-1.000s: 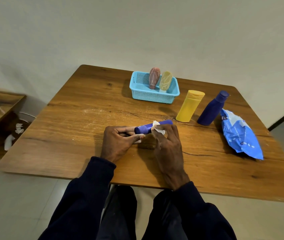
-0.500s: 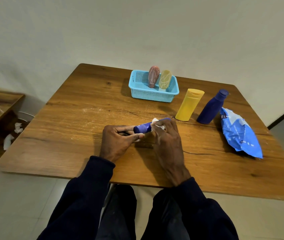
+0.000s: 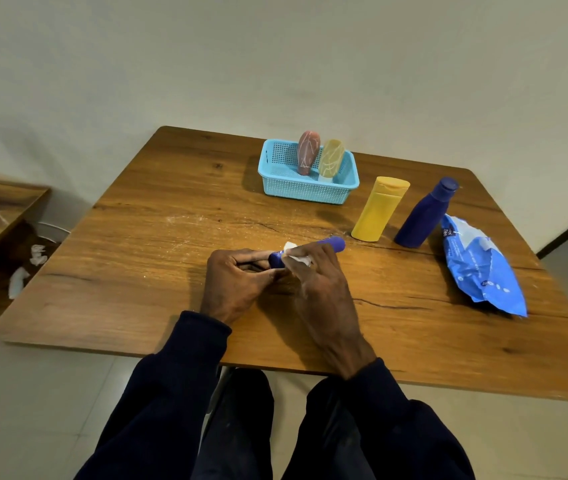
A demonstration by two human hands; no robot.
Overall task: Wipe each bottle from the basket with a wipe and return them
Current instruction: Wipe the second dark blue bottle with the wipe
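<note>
The small blue bottle (image 3: 332, 244) lies on its side at the centre of the frame, held just above the table (image 3: 137, 258) between both hands. The left hand (image 3: 234, 285) grips its left end with curled fingers and thumb. The right hand (image 3: 317, 289) is closed round its middle, pressing a white wipe (image 3: 299, 259) against it, so only the rounded right end and a short stretch near the left hand show. This looks like the wiping step itself, partway along this one bottle. In the upper centre the light blue basket (image 3: 306, 194) holds a pink bottle (image 3: 308, 152) and a pale yellow bottle (image 3: 331, 157), both upright and leaning close together. To the right of the basket, outside it, a yellow bottle (image 3: 379, 209) and a dark blue bottle (image 3: 424, 216) stand on the table side by side but apart. Just beyond them, at the right of the frame, lies the blue wipe pack (image 3: 483, 268). I judge the task to be somewhere in the middle: at least the bottle in hand and the two standing out must go back into the basket. Which of the four others have been wiped cannot be told from their look.
</note>
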